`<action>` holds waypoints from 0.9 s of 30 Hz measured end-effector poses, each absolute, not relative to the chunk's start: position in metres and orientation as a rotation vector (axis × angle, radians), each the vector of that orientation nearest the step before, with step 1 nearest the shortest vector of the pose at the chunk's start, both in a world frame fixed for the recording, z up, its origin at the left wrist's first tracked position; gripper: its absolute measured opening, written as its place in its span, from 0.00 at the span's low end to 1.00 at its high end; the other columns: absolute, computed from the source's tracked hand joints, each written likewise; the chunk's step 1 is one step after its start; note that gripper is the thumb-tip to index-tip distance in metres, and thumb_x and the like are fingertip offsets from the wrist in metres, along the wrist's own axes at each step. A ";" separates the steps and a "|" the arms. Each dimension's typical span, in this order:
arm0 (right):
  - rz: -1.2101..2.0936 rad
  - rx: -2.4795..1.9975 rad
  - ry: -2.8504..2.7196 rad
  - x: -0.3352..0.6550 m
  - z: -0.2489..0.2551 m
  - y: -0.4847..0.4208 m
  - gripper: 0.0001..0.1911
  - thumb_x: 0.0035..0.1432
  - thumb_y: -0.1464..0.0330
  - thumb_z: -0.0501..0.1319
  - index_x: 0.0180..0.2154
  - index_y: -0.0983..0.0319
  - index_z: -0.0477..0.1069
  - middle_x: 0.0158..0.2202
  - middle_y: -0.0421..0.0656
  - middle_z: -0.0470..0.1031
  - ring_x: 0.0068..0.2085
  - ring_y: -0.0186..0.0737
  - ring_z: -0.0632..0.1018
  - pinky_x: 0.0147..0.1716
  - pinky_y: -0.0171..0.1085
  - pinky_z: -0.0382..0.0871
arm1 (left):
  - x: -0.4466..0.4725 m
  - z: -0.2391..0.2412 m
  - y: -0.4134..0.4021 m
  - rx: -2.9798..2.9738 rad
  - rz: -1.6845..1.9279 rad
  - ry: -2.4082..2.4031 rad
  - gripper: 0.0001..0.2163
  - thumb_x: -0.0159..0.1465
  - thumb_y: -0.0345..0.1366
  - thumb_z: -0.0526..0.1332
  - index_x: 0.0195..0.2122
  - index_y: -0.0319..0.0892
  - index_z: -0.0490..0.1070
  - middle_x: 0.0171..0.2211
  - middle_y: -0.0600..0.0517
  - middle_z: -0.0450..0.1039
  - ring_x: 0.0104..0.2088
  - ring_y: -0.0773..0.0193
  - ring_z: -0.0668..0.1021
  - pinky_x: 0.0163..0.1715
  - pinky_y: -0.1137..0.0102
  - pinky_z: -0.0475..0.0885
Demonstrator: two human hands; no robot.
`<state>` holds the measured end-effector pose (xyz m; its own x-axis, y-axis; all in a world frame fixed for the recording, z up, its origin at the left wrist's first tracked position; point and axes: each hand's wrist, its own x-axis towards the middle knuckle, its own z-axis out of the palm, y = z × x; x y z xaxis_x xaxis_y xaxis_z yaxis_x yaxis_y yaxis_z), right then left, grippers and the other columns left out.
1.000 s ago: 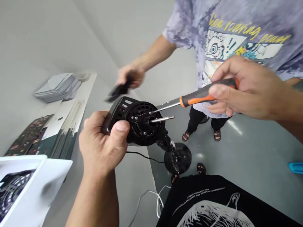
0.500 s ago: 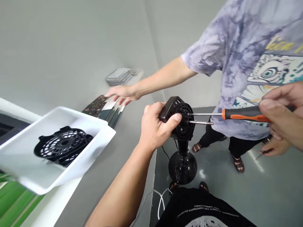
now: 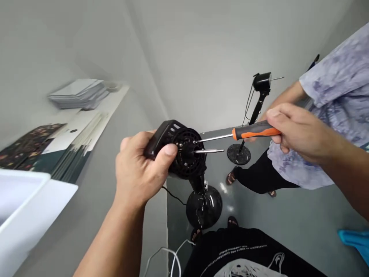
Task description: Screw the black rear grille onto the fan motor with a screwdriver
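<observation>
My left hand (image 3: 138, 171) grips the black motor housing (image 3: 180, 152) of a small fan, thumb on its vented front face. A bare metal shaft (image 3: 209, 151) sticks out of the housing's middle. The fan stands on a thin neck and a round black base (image 3: 204, 206) on the floor. My right hand (image 3: 300, 132) holds an orange and grey screwdriver (image 3: 250, 132) by the handle. Its metal tip touches the housing's front face just above the shaft.
A white tray (image 3: 31, 213) sits at the lower left on the grey table (image 3: 95, 200). Flat packs and papers (image 3: 77, 92) lie along the table's far side. A person in a purple shirt (image 3: 331, 115) stands at right. A second fan stand (image 3: 261, 104) is behind. White cable (image 3: 170, 257) trails below.
The view swung left and the white tray slid out toward the lower left. The other person's arm has withdrawn from the table. My hands keep their hold on housing and screwdriver.
</observation>
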<state>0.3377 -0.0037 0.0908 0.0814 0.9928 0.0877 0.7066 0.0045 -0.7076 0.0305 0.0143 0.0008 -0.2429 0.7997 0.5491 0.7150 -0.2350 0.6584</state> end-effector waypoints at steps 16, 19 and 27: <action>0.926 -1.553 -1.583 0.338 0.078 -0.005 0.27 0.54 0.61 0.74 0.50 0.57 0.64 0.40 0.41 0.77 0.23 0.31 0.73 0.18 0.34 0.67 | 0.010 -0.009 0.018 1.952 1.478 1.971 0.27 0.52 0.68 0.58 0.28 0.46 0.72 0.22 0.51 0.68 0.27 0.56 0.71 0.28 0.60 0.64; 0.696 -1.317 -1.780 0.340 0.078 -0.018 0.24 0.51 0.71 0.69 0.48 0.56 0.64 0.44 0.40 0.77 0.34 0.38 0.82 0.27 0.36 0.77 | 0.012 -0.007 0.016 1.957 1.510 1.965 0.26 0.52 0.68 0.58 0.27 0.47 0.70 0.21 0.53 0.66 0.25 0.59 0.69 0.26 0.62 0.62; 0.752 -1.655 -1.715 0.344 0.068 -0.007 0.21 0.67 0.47 0.62 0.42 0.57 0.65 0.26 0.37 0.71 0.22 0.35 0.72 0.21 0.36 0.64 | 0.011 -0.007 0.017 1.980 1.473 1.990 0.29 0.53 0.71 0.55 0.26 0.47 0.68 0.19 0.53 0.64 0.23 0.60 0.67 0.24 0.63 0.60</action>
